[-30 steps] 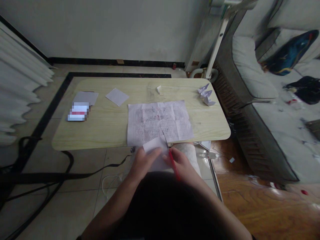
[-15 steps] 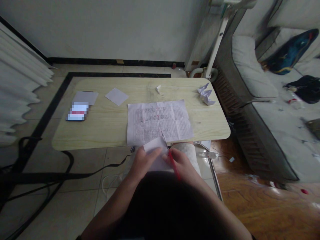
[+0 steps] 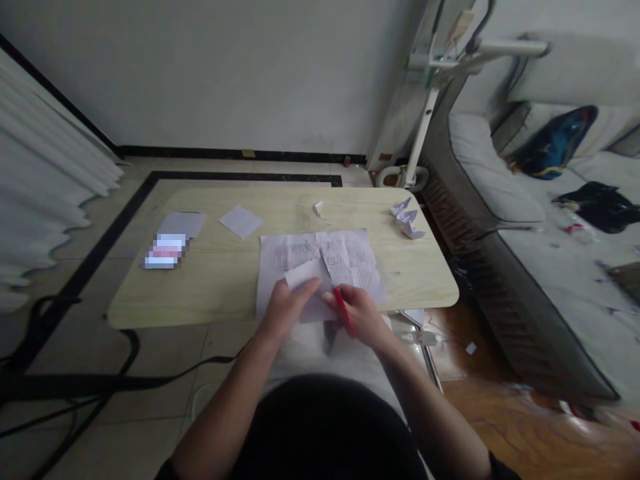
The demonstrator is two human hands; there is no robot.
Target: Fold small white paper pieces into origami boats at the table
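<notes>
Both hands (image 3: 284, 308) (image 3: 363, 315) have moved over the printed sheet (image 3: 353, 257).

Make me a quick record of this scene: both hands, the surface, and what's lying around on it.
Left hand: holds plain white paper
Right hand: holds red-handled scissors, blades at that paper's right edge
Surface: pale wood-grained rectangular table
Front centre: creased white printed sheet
Left side: phone-like device, its screen pixelated
Right side: folded white paper shapes
</notes>
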